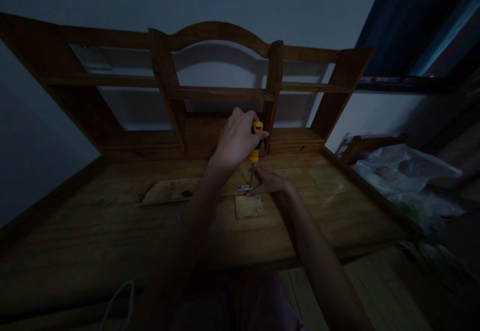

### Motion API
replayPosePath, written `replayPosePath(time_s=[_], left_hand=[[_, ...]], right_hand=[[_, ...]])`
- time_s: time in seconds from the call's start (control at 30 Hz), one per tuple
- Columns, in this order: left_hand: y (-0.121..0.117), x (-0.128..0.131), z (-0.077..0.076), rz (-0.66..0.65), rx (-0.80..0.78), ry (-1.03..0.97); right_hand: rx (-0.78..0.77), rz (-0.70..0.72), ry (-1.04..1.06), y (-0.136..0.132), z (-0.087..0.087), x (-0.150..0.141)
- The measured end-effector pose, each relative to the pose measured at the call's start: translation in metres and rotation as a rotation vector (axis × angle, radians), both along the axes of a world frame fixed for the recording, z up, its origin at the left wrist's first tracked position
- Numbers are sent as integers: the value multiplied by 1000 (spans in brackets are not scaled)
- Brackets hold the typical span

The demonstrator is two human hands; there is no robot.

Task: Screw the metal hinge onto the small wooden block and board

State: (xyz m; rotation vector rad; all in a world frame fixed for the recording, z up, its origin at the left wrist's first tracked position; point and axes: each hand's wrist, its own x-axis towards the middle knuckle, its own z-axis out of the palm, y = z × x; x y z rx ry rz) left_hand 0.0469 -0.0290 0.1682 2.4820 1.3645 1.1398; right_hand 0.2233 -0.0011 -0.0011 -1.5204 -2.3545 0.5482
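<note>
My left hand (240,133) is closed around the yellow and black handle of a screwdriver (254,156). The screwdriver stands nearly upright, and its shaft runs down to a small metal hinge plate (245,188). That plate rests on a long, thin wooden plank (170,191) lying across the desk. Beside the plate, my right hand (269,181) holds the plank down, thumb at the near side and fingers at the far side. Just in front lies a small square wooden piece (249,206) with dark holes. Whether the tip sits in a screw is too small to tell.
The wooden desk (150,241) carries a shelf unit (221,92) along its back. A small greenish stick (109,203) lies at the left. A white cable (131,296) loops at the front edge. Clear plastic bags (405,171) are piled to the right. The room is dim.
</note>
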Motion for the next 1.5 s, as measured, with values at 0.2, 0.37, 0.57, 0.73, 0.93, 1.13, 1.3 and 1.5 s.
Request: replayPosePath(time_s=[0.2,0.37,0.57,0.73,0.93,1.13,1.3,1.5], left_hand=[[2,-5,2,-43,9,72],[-2,-8,5,-86,-28,81],[-8,2,0,-9,-66,6],[-11,6,-3,97,-47,-40],[-6,3,-3,122,-63,35],[-1,2,-8,73,-43,101],[-5,1,-3,40,-49,112],[-8,2,-1,-110,-104,163]], right_hand=[[9,0,-10,3,-4,2],[12,3,-17,2,-3,2],[18,2,-18,1,-2,1],[16,3,-29,1,-2,0],[19,-12,-22,-1,0,-1],[4,-5,-15,-2,2,-2],[6,-4,-22,-1,1,-1],[23,0,-21,-2,2,-1]])
